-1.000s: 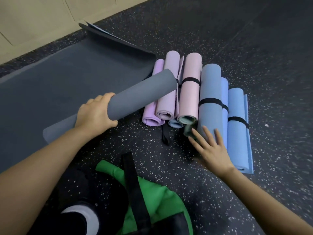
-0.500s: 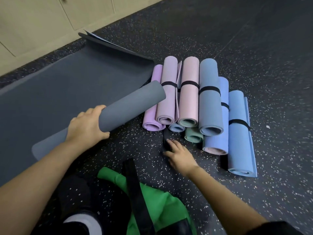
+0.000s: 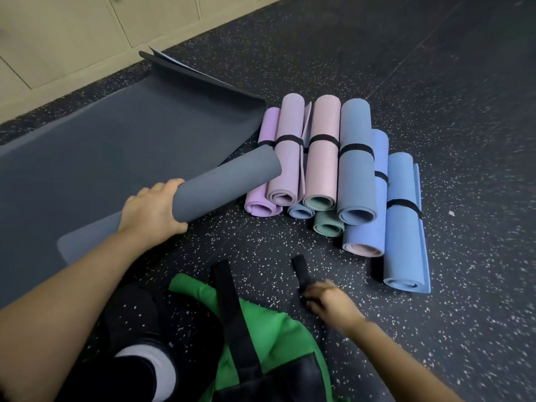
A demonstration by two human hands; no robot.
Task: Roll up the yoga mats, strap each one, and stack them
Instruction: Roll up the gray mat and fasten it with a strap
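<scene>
A grey rolled mat (image 3: pixel 220 185) lies slanted across the floor, and my left hand (image 3: pixel 150 211) grips it near its lower end. My right hand (image 3: pixel 327 300) pinches a loose black strap (image 3: pixel 300 268) just above the speckled floor, close to me. Beyond it sits a pile of several rolled mats, each bound with a black band: purple (image 3: pixel 262 204), lilac (image 3: pixel 288 158), pink (image 3: pixel 323 158), slate blue (image 3: pixel 355 175) and two light blue ones (image 3: pixel 403 221). Small blue and green rolls (image 3: pixel 327 224) poke out beneath them.
A large dark grey mat (image 3: pixel 116 146) lies unrolled on the left, its far edge curled up. A green bag (image 3: pixel 261 338) with a black strap lies near my knee. Cream cabinet fronts (image 3: pixel 72 39) line the far wall. Speckled black floor (image 3: pixel 435 97) stretches to the right.
My right hand drew back from the front of the mat pile toward me and picked up the black strap. My left hand kept its grip on the grey roll.
</scene>
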